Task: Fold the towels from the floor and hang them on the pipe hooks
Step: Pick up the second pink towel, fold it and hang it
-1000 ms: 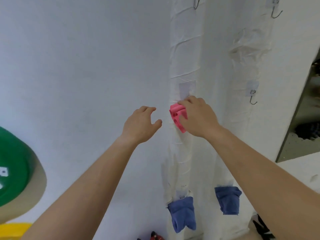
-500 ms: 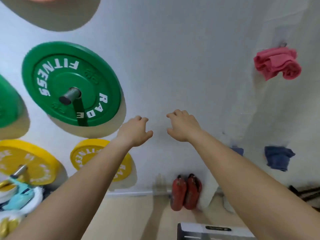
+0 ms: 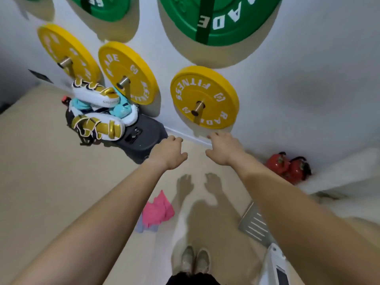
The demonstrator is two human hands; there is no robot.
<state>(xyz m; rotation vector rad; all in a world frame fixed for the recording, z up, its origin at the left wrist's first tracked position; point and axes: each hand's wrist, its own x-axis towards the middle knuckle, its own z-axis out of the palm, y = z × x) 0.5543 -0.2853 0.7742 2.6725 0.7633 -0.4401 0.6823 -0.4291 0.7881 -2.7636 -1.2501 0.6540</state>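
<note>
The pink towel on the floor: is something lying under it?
A pale bluish cloth peeks out from under the pink towel at its lower edge, on the beige floor. How much lies underneath is hidden, and the left forearm covers the towel's left side.

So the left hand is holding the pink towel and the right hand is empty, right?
No: the head view shows the left hand empty too; the pink towel lies on the floor. The right hand is empty.
</note>
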